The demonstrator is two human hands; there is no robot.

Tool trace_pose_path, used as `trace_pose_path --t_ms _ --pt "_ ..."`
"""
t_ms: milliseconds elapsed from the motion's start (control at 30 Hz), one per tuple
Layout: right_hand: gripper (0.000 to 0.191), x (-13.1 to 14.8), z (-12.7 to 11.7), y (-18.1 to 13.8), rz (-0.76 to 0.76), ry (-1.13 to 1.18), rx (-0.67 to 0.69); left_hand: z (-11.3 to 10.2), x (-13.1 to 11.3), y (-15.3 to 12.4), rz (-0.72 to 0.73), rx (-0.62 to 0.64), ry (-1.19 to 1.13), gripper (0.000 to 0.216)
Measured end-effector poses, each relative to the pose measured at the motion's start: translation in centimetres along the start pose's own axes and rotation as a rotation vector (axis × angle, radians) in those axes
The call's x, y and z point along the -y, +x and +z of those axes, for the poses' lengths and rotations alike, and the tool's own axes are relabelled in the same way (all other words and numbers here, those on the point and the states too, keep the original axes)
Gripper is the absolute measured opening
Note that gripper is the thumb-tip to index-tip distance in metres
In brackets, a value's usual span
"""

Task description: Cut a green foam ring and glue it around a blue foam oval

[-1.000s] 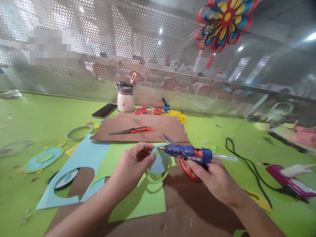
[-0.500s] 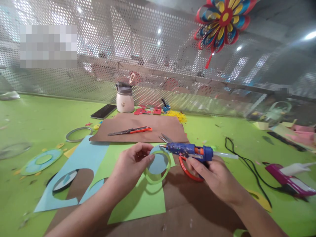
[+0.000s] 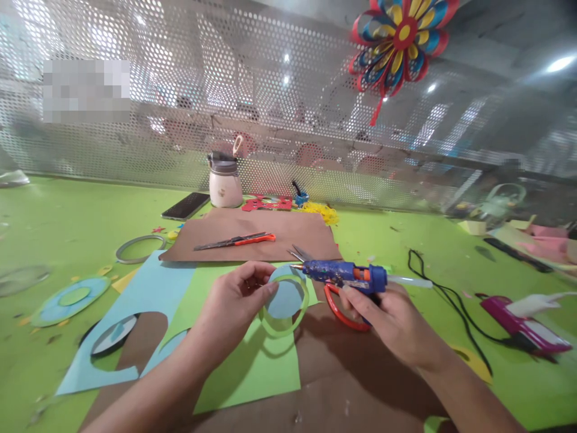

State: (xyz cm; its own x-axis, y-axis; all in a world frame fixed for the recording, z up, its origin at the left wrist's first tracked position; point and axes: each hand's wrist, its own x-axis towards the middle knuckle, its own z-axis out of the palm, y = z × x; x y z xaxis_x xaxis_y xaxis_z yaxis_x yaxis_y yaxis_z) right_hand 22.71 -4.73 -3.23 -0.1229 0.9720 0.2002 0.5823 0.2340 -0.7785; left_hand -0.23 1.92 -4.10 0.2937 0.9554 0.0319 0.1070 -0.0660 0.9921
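Observation:
My left hand [image 3: 237,304] pinches a paper disc [image 3: 283,299], blue in the middle with a green ring round it, and holds it upright above the green sheet [image 3: 252,355]. My right hand [image 3: 387,319] grips a blue glue gun [image 3: 345,275] with an orange trigger. The gun's nozzle points left and touches the disc's top edge. Orange-handled scissors [image 3: 336,300] lie just behind and under the gun.
A brown sheet [image 3: 252,234] carries a second pair of scissors [image 3: 234,240]. A blue sheet with cut-out holes [image 3: 135,300] lies at left, with a grey ring [image 3: 137,248] and a blue-green disc [image 3: 70,299]. Phone [image 3: 184,205], white jar [image 3: 224,180], black cord [image 3: 446,300], pink glue gun [image 3: 523,325].
The gun's nozzle has crept slightly right along the disc's top edge. Both hands keep their hold; the view has shifted a little.

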Motion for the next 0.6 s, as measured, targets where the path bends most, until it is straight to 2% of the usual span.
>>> trace_pose_path --t_ms 300,467,600 --pt "0.031 0.39 0.17 -0.06 0.022 -0.021 -0.03 0.11 0.1 -0.11 -0.007 0.021 0.025 0.022" --pt "0.025 0.55 0.4 0.0 -0.012 -0.029 -0.025 0.15 0.26 -0.04 0.0 0.019 0.051 0.024" --pt "0.027 0.8 0.57 -0.06 -0.026 -0.015 0.0 0.26 0.38 0.02 0.003 0.027 0.051 0.026"
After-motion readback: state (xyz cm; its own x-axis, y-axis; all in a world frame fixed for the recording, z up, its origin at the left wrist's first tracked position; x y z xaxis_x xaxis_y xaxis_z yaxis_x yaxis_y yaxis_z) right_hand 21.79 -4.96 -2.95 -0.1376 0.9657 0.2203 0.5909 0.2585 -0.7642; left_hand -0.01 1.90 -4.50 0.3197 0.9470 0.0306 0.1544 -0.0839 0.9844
